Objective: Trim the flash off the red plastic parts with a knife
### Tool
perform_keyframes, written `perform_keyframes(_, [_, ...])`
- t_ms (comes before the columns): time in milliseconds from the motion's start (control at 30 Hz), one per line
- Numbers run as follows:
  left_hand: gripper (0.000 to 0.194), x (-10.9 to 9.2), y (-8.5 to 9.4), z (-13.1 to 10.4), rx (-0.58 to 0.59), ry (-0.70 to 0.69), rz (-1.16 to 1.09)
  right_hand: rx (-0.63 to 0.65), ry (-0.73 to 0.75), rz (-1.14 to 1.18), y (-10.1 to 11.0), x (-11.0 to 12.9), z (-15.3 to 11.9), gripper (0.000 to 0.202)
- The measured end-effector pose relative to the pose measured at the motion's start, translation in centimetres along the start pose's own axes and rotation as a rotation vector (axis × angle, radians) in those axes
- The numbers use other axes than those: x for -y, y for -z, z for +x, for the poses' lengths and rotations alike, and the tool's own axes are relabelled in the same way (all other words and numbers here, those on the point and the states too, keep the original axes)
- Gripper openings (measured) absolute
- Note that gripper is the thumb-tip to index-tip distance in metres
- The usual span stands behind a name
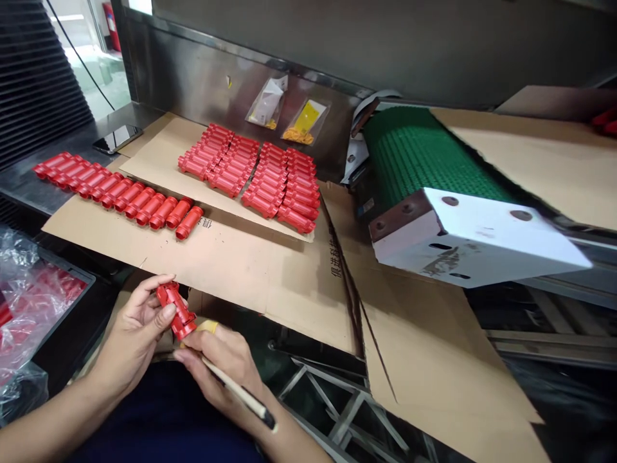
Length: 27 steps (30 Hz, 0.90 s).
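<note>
My left hand [139,325] grips a red plastic tube [176,310] with raised ribs and cut-outs, tilted between thumb and fingers. At its lower end, my right hand [224,360] is closed around a thin pale stick [236,389] with a black section near its rear end. The stick's working tip is hidden by my fingers, and I cannot tell whether it touches the tube. Something yellow [208,326] is wrapped round a right finger. Beyond my hands, a slanting row of similar red tubes [137,198] lies on cardboard [241,270].
More red parts [224,157] lie in columns on a raised cardboard sheet [154,151]. Two small plastic bags [306,122] rest behind them, and a phone [117,138] lies left. A green conveyor belt [429,154] with a white metal end bracket [482,241] juts in at right. A plastic-lined bin [80,283] stands lower left.
</note>
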<state>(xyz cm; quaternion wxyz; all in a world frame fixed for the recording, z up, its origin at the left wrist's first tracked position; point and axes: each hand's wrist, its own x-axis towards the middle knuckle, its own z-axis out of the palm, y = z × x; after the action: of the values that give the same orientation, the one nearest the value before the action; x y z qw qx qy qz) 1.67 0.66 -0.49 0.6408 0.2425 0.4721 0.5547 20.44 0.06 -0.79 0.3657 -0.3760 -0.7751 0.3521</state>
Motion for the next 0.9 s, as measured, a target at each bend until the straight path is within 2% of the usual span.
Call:
perform_keyframes(67, [0.060, -0.5, 0.3, 0.1, 0.019, 0.031, -0.009, -0.069, 0.067, 0.023, 1.1, 0.0, -0.1, 0.013])
perform_keyframes(167, [0.050, -1.1, 1.3, 0.4, 0.080, 0.086, -0.008, -0.140, 0.194, 0.009, 2.2, 0.0, -0.5, 0.030])
perform_keyframes(267, [0.042, -1.1, 1.7, 0.4, 0.132, 0.156, -0.050, -0.112, 0.259, 0.119, 1.8, 0.0, -0.9, 0.049])
perform_keyframes(367, [0.049, -0.7, 1.6, 0.2, 0.096, 0.191, -0.101, -0.130, 0.236, 0.253, 0.7, -0.1, -1.1, 0.056])
perform_keyframes(467, [0.050, -0.5, 1.6, 0.1, 0.083, 0.196, -0.096, -0.159, 0.209, 0.294, 0.1, -0.4, -1.0, 0.056])
perform_keyframes(800, [0.036, 0.0, 1.9, 0.3, 0.107, 0.147, -0.051, -0.111, 0.253, 0.168, 0.4, 0.0, -0.5, 0.045])
perform_keyframes(900, [0.038, -0.1, 2.0, 0.3, 0.102, 0.141, -0.055, -0.133, 0.236, 0.173, 0.2, 0.0, -0.6, 0.039])
